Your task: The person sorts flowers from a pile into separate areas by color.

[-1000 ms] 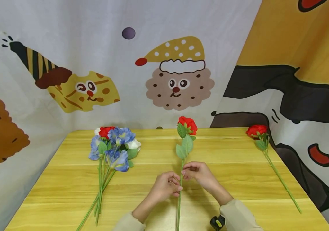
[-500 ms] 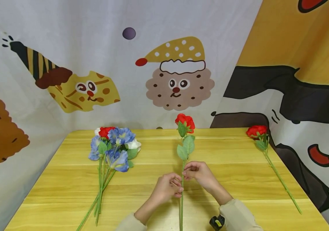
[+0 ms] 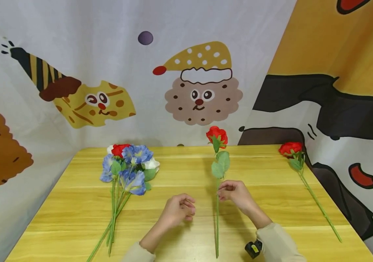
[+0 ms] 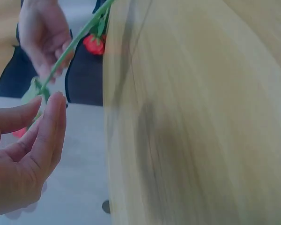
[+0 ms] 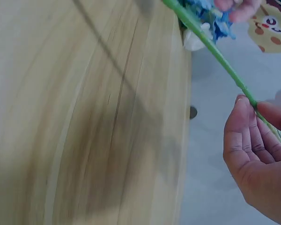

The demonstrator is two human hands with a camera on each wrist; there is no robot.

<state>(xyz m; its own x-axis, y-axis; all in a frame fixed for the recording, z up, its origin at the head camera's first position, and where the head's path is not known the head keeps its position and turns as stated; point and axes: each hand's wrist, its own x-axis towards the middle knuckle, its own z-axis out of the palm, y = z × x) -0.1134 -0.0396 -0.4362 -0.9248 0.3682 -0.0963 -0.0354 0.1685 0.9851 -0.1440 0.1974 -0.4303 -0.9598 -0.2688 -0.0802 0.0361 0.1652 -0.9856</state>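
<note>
A red artificial rose point(image 3: 217, 135) with green leaves stands out over the middle of the table. My right hand point(image 3: 236, 196) pinches its green stem between thumb and fingertips, a little below the leaves; the right wrist view shows the same pinch on the stem point(image 5: 220, 58). To the left of that stem, my left hand point(image 3: 177, 211) is held apart from it, fingers loosely bent with nothing between them. In the left wrist view the left thumb and fingers point(image 4: 49, 126) are separated, and the rose stem point(image 4: 77, 40) passes beyond them.
A bunch of blue, white and red artificial flowers point(image 3: 132, 169) lies on the left of the wooden table point(image 3: 75, 203). Another red rose point(image 3: 291, 149) lies along the right side. Behind the table hangs a printed cloth point(image 3: 108, 47) with cartoon figures.
My left hand has let go of the stem and moved left. My right hand has carried the rose slightly to the right. The bunch and the other rose stay put.
</note>
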